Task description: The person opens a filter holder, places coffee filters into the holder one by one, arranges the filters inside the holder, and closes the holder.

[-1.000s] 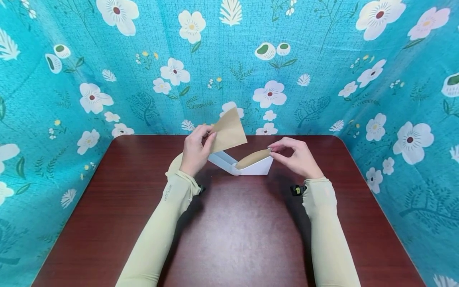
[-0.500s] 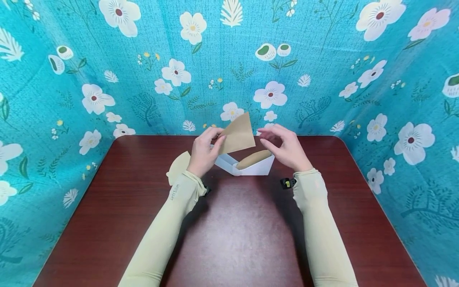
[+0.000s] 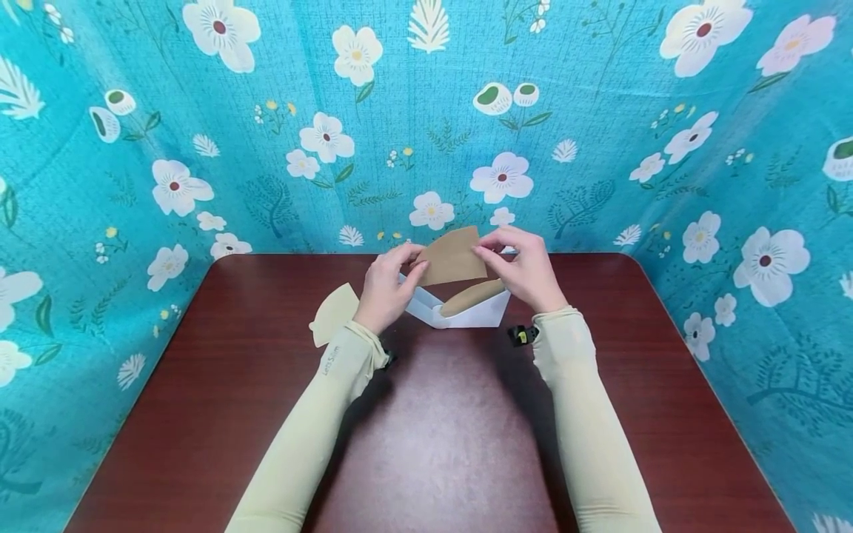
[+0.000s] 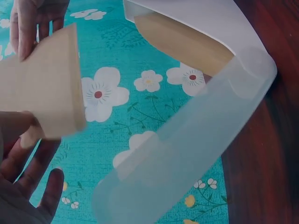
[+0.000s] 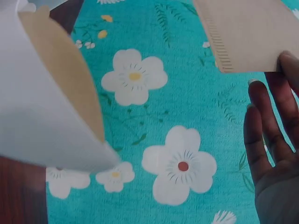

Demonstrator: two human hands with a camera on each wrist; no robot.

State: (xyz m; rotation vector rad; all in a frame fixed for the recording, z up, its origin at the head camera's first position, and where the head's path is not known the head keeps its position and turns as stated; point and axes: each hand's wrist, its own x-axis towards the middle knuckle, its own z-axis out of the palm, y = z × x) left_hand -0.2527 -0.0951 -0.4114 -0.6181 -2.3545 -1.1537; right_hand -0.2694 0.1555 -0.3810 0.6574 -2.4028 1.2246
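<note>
- Left grip (image 3: 389, 290) and right grip (image 3: 526, 268): both pinching one brown filter (image 3: 455, 257)
- One open white case (image 3: 481, 316), brown paper (image 3: 469, 296) inside
- One cream sheet (image 3: 334, 316) on the tabletop (image 3: 426, 444)

Sleeves pale cream-yellow, close-fitting, both ending at the wrist: left sleeve (image 3: 300, 433), right sleeve (image 3: 600, 429). Cloth gathered into soft folds at the cuffs; faint crosswise creases lower on the forearms. Small dark lettering (image 3: 331, 360) on left sleeve near cuff, appears to read "Lets Slim". Left hand (image 3: 389, 290) and right hand (image 3: 524, 268) bare. Small black device (image 3: 522, 335) at right wrist, yellow-green patch on it. Dark fitting (image 3: 389, 360) at left wrist, mostly hidden.
</note>
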